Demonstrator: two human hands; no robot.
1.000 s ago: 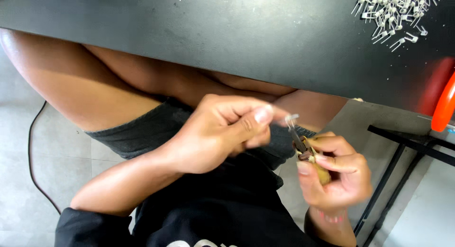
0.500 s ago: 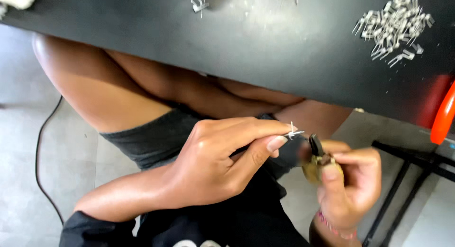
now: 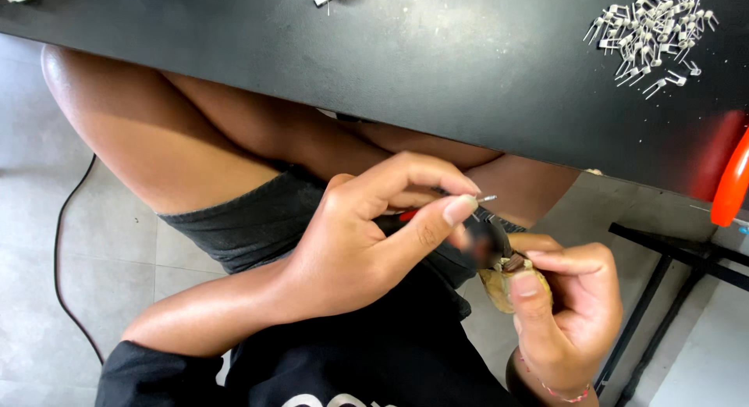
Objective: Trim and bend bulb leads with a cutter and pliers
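We look down at a black table (image 3: 374, 56) that spans the top, with our bare legs and dark shorts (image 3: 250, 220) under its edge. Below the table, over our lap, our left hand (image 3: 359, 243) pinches a small metal piece (image 3: 485, 198) between thumb and forefinger; a bit of red shows inside that pinch, too hidden to identify. Just right of and below the pinch, our right hand (image 3: 569, 305) is closed around the tan handle of a small dark-tipped tool (image 3: 499, 255), whose blurred tip sits just under the metal piece. Well above the grip, on the table's far right, lies a heap of small metal parts (image 3: 647, 28). An orange object (image 3: 732, 184) hangs right of it.
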